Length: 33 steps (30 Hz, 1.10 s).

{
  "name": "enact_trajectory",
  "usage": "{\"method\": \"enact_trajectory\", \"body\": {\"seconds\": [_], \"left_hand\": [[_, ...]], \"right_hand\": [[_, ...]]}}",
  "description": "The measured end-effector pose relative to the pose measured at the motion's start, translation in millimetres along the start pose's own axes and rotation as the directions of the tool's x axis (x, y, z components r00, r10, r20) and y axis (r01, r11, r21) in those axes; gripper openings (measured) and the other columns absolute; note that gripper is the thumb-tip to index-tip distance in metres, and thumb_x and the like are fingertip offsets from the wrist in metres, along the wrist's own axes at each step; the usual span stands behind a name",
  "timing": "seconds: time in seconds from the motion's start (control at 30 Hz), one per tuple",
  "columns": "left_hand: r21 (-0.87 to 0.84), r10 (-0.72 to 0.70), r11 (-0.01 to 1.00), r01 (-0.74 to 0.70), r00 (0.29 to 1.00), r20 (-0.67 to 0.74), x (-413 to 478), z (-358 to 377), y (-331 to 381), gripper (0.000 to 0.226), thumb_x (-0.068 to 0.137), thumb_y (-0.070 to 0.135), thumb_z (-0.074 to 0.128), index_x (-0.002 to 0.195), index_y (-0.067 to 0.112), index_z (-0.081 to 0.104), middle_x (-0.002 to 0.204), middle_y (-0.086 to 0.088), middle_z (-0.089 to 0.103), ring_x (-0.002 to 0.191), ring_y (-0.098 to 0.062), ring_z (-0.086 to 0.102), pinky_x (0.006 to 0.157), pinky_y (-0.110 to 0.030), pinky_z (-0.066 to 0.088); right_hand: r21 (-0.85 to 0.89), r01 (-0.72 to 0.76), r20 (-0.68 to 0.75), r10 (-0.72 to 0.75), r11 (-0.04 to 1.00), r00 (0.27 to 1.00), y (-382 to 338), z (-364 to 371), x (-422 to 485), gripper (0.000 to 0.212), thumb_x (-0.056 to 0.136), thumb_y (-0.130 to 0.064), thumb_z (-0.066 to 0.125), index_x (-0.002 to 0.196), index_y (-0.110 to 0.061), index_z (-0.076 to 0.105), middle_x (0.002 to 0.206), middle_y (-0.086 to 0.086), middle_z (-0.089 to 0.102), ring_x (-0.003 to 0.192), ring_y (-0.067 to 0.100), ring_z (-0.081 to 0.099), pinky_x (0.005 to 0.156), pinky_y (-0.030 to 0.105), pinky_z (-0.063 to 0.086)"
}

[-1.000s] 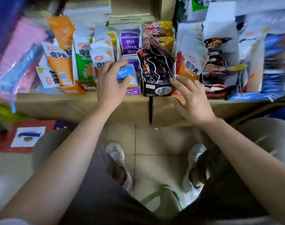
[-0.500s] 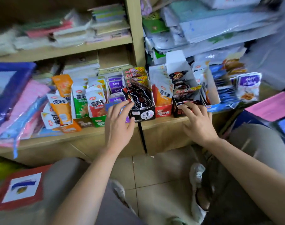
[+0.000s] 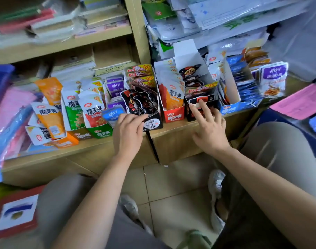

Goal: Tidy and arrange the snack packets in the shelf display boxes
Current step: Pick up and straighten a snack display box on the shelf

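The left hand (image 3: 128, 131) is held at the front of the black cardboard display box with a round white label (image 3: 152, 124). Its fingers are bent over the box's front lip and its thumb is laid near the label, but it cannot be told whether the wall is actually pinched. Black-and-red foil snack packets (image 3: 141, 103) are stood loosely in this box, leaning at uneven angles. A small blue-and-white snack packet (image 3: 112, 114) is seen upright just beside the left hand, on its left, in front of a row of purple-and-white packets (image 3: 115, 87).

The right hand (image 3: 209, 129) is spread flat with straight, parted fingers and nothing is held in it. Its index fingertip is placed against the front of the dark cardboard display box with a red-and-white panel (image 3: 210, 100), in which dark packets with an orange-yellow band (image 3: 198, 88) are stacked.

Between the two hands a red cardboard display box (image 3: 175, 115) is filled with orange-and-white packets (image 3: 173, 97) set upright in a row. Just to the right of the dark box stands a blue-and-white cardboard display box (image 3: 230, 109) holding thin blue sachets (image 3: 247, 87). At the left, a green cardboard box (image 3: 99, 134) and an orange cardboard box (image 3: 67, 143) are overfilled, and their white packets are tilted and spilling forward.

All the boxes are lined up side by side along the front of a pale wooden shelf (image 3: 171, 135). Stacked paper goods are blurred on the shelves above.
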<state>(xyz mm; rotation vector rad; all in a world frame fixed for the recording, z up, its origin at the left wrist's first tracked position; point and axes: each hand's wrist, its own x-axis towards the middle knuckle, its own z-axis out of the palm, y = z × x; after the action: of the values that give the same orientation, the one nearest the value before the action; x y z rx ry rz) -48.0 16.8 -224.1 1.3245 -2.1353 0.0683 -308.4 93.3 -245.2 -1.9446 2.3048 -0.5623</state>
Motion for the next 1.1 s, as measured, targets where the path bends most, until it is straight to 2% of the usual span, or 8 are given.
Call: {"method": "enact_trajectory", "body": {"seconds": [0.27, 0.37, 0.47, 0.63, 0.8, 0.9, 1.03, 1.1], "left_hand": [[-0.020, -0.045, 0.999, 0.044, 0.997, -0.066, 1, 1, -1, 0.018, 0.090, 0.016, 0.075, 0.108, 0.019, 0.078, 0.095, 0.002, 0.075, 0.097, -0.021, 0.057, 0.071, -0.033, 0.047], [-0.063, -0.023, 0.998, 0.019, 0.998, -0.059, 1, 9, 1, 0.019, 0.090, 0.014, 0.074, 0.109, 0.016, 0.077, 0.096, 0.003, 0.073, 0.099, -0.021, 0.054, 0.078, -0.029, 0.044], [-0.090, 0.001, 0.996, -0.007, 0.998, -0.067, 0, 15, 4, 0.021, 0.091, 0.011, 0.071, 0.112, 0.013, 0.076, 0.099, 0.001, 0.073, 0.100, -0.022, 0.054, 0.084, -0.032, 0.046], [-0.119, 0.023, 0.992, -0.040, 0.990, -0.141, -9, 10, 4, 0.032, 0.092, 0.005, 0.067, 0.124, 0.012, 0.072, 0.123, -0.003, 0.065, 0.112, -0.023, 0.053, 0.100, -0.025, 0.042], [-0.103, -0.206, 0.977, 0.187, 0.951, -0.230, -22, -2, -6, 0.043, 0.083, 0.005, 0.073, 0.125, 0.015, 0.070, 0.122, -0.008, 0.059, 0.113, -0.025, 0.051, 0.097, -0.014, 0.036], [-0.160, -0.330, 0.941, 0.299, 0.913, -0.238, -32, -5, -14, 0.042, 0.079, 0.003, 0.075, 0.119, 0.012, 0.069, 0.119, -0.011, 0.058, 0.113, -0.027, 0.054, 0.097, -0.004, 0.030], [-0.184, -0.488, 0.870, 0.458, 0.853, -0.184, -42, -5, -25, 0.041, 0.078, 0.008, 0.079, 0.117, 0.017, 0.066, 0.119, -0.007, 0.058, 0.115, -0.026, 0.055, 0.092, -0.030, 0.048], [-0.173, -0.501, 0.861, 0.478, 0.855, -0.132, -46, -2, -29, 0.046, 0.080, 0.011, 0.080, 0.122, 0.020, 0.065, 0.123, -0.007, 0.055, 0.118, -0.026, 0.054, 0.088, -0.031, 0.049]], "right_hand": [[-0.011, -0.019, -0.104, 0.018, 1.000, 0.994, -1, -3, 0, 0.090, 0.078, -0.022, 0.068, 0.154, -0.041, 0.024, 0.160, -0.001, 0.023, 0.137, 0.041, 0.022, 0.103, 0.061, 0.033], [-0.015, 0.155, -0.196, -0.155, 0.988, 0.968, -9, -2, -1, 0.077, 0.075, -0.018, 0.068, 0.148, -0.027, 0.043, 0.151, 0.001, 0.038, 0.126, 0.034, 0.032, 0.093, 0.051, 0.036], [0.000, 0.285, -0.113, -0.283, 0.959, 0.952, -21, 3, 5, 0.080, 0.079, -0.018, 0.065, 0.153, -0.025, 0.036, 0.156, -0.002, 0.035, 0.122, 0.031, 0.033, 0.089, 0.046, 0.036], [0.029, 0.206, -0.013, -0.206, 0.978, 0.979, -37, 13, 13, 0.092, 0.082, -0.024, 0.067, 0.159, -0.029, 0.017, 0.157, 0.003, 0.026, 0.126, 0.034, 0.025, 0.095, 0.051, 0.036], [0.148, 0.175, -0.199, -0.144, 0.973, 0.969, -41, 16, 12, 0.056, 0.077, -0.020, 0.075, 0.129, -0.016, 0.054, 0.130, 0.014, 0.041, 0.115, 0.034, 0.035, 0.091, 0.051, 0.041], [0.305, 0.087, -0.280, 0.002, 0.949, 0.960, -44, 25, 0, 0.044, 0.074, -0.021, 0.080, 0.109, -0.013, 0.056, 0.126, 0.012, 0.036, 0.114, 0.028, 0.031, 0.099, 0.046, 0.039], [0.514, 0.016, -0.335, 0.183, 0.858, 0.924, -52, 35, -20, 0.059, 0.071, -0.020, 0.086, 0.118, -0.012, 0.052, 0.134, 0.016, 0.031, 0.123, 0.030, 0.030, 0.106, 0.034, 0.032], [0.635, 0.009, -0.340, 0.268, 0.773, 0.901, -53, 38, -22, 0.073, 0.070, -0.014, 0.089, 0.127, -0.009, 0.044, 0.133, 0.016, 0.029, 0.126, 0.019, 0.029, 0.106, 0.034, 0.041]]}}
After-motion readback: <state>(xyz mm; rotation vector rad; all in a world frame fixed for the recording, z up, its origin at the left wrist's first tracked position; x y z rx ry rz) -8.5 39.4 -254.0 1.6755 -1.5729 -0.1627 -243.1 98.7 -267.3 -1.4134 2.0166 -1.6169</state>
